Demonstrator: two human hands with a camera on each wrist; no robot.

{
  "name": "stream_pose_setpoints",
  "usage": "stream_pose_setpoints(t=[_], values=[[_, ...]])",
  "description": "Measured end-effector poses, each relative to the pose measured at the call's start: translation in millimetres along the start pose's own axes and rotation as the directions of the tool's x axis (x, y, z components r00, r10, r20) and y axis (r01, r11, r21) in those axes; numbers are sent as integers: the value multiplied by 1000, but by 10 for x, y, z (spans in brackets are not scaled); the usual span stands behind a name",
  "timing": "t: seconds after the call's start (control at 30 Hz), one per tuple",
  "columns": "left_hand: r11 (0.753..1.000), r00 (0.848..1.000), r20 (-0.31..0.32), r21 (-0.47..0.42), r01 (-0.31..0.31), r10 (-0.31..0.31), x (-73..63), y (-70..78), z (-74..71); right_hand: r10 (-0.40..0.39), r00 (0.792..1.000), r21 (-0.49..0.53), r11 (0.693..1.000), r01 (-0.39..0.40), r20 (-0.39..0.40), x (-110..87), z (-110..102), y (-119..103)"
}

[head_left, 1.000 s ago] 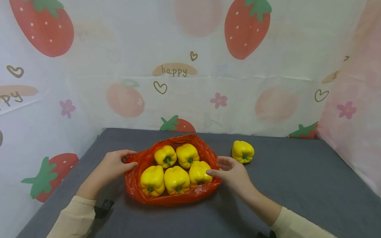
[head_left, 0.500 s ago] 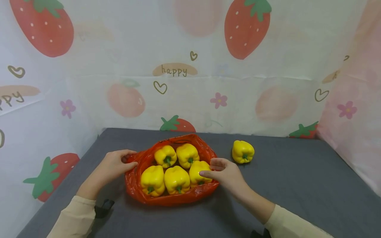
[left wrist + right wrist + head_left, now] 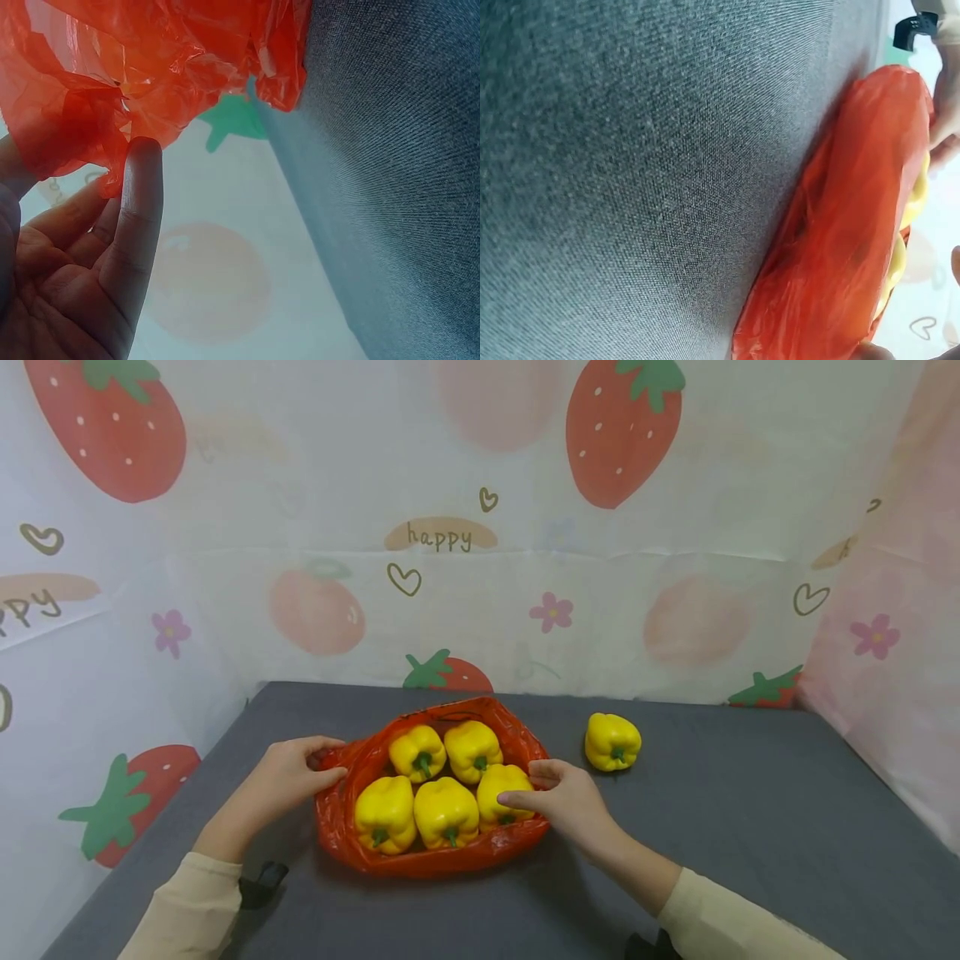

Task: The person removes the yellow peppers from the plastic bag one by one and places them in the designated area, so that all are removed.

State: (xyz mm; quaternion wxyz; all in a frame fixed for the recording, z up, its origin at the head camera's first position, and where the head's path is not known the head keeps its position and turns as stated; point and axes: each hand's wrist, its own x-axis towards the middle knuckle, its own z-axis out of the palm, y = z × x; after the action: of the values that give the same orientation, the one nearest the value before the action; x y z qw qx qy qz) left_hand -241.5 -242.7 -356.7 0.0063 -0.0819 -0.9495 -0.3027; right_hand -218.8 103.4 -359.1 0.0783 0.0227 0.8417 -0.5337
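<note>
A red plastic bag [image 3: 420, 865] lies with its mouth wide on the grey table, in the middle of the head view. Several yellow bell peppers [image 3: 446, 812] sit inside it, green stems toward me. My left hand [image 3: 288, 777] pinches the bag's left edge; the left wrist view shows thin red plastic [image 3: 82, 127] caught between its fingers. At the bag's right edge, my right hand [image 3: 577, 802] has thumb and fingers apart, the thumb over the rightmost pepper and the fingers touching the rim. Only bits of its fingertips [image 3: 874, 351] appear in the right wrist view.
One more yellow bell pepper [image 3: 612, 742] stands alone on the table, right of the bag and beyond my right hand. The grey tabletop [image 3: 750, 810] is bounded at back and sides by a white cloth [image 3: 480, 618] printed with strawberries.
My right hand has moved left and inward, bringing its thumb farther over the rightmost pepper. The bag's right edge has shifted slightly inward. My left hand has stayed in place.
</note>
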Motion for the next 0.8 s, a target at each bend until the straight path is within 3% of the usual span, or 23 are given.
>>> stream_pose_setpoints(t=[0.53, 0.8], values=[[1000, 1000, 8, 2, -6, 6, 6, -2, -8, -103, 994, -233, 968, 90, -46, 127, 155, 12], [1000, 1000, 4, 7, 7, -7, 13, -6, 8, -179, 983, -271, 949, 161, -42, 157, 210, 6]])
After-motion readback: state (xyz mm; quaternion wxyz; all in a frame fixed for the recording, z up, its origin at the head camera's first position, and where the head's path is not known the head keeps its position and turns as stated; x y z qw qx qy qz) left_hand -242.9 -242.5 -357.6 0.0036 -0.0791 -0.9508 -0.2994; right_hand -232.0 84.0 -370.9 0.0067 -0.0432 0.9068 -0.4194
